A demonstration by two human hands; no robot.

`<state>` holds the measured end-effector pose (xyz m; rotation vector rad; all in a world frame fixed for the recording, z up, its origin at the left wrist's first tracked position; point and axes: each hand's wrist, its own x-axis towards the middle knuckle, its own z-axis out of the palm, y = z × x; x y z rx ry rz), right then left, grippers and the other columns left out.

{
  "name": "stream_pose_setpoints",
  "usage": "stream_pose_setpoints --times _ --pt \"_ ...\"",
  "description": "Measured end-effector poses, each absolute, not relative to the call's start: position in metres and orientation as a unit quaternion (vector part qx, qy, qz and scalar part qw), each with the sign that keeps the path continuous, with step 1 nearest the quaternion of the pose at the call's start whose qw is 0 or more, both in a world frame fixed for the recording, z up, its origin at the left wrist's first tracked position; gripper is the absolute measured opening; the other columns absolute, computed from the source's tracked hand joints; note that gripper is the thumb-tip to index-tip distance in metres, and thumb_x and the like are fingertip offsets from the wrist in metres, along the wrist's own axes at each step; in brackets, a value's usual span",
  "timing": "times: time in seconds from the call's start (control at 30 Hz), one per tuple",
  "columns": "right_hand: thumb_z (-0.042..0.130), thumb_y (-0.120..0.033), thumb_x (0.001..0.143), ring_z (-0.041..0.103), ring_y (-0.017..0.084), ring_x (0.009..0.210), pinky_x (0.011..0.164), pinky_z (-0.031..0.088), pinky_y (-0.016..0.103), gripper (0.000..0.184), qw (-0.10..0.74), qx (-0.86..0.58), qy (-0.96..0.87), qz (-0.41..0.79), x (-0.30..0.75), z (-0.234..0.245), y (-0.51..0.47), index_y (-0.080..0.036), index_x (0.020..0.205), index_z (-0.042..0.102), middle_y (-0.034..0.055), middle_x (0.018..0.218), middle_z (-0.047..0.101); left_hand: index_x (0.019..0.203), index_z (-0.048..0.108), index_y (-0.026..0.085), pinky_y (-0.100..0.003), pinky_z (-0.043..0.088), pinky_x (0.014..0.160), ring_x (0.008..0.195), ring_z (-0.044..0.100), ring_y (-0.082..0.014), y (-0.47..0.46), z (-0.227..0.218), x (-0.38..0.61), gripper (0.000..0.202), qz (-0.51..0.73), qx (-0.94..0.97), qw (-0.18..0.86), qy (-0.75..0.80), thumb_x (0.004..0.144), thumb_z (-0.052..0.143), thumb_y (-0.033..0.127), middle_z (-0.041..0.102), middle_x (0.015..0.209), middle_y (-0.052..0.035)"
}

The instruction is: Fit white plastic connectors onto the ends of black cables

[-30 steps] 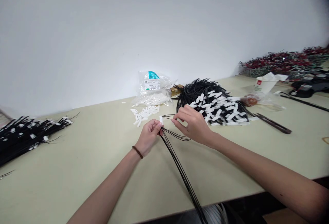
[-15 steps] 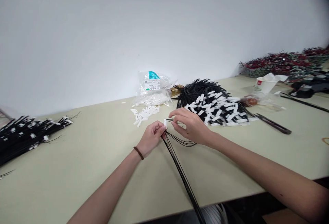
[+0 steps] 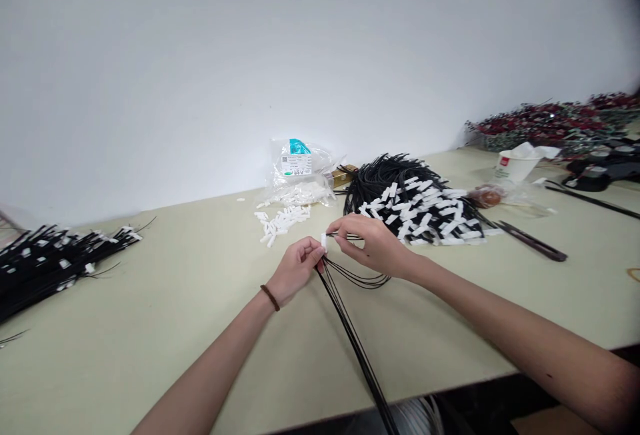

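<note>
Left hand (image 3: 297, 266) pinching small white piece (image 3: 324, 242) and black wires (image 3: 358, 357); right hand (image 3: 374, 246) pinching some wires just beside it; wires run down past surface (image 3: 260, 368) edge; white bits (image 3: 283, 221) lie behind

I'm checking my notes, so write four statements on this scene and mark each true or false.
1. The left hand holds a small white piece. True.
2. The right hand grips the dark tweezer-like tool. False: it holds thin black wires.
3. Loose white pieces lie in front of the labelled bag. True.
4. The paper cup stands left of the labelled bag. False: the paper cup stands to its right.
</note>
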<state>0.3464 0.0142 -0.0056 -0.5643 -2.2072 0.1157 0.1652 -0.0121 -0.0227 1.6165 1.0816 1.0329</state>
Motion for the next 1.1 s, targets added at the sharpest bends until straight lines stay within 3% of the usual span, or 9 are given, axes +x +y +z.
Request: stream_pose_setpoints --times 1.1 --pt "0.045 -0.01 0.08 0.057 0.015 0.087 0.075 0.045 0.027 0.014 0.409 -0.183 -0.89 0.082 0.3478 -0.0063 0.0167 -0.019 0.069 0.044 0.0064 0.095 0.06 0.068 0.048 0.016 -0.024 0.035 0.057 0.055 0.046 -0.0101 -0.0115 -0.0244 0.1654 0.027 0.415 0.647 0.468 0.436 0.077 0.054 0.041 0.049 0.056 0.0033"
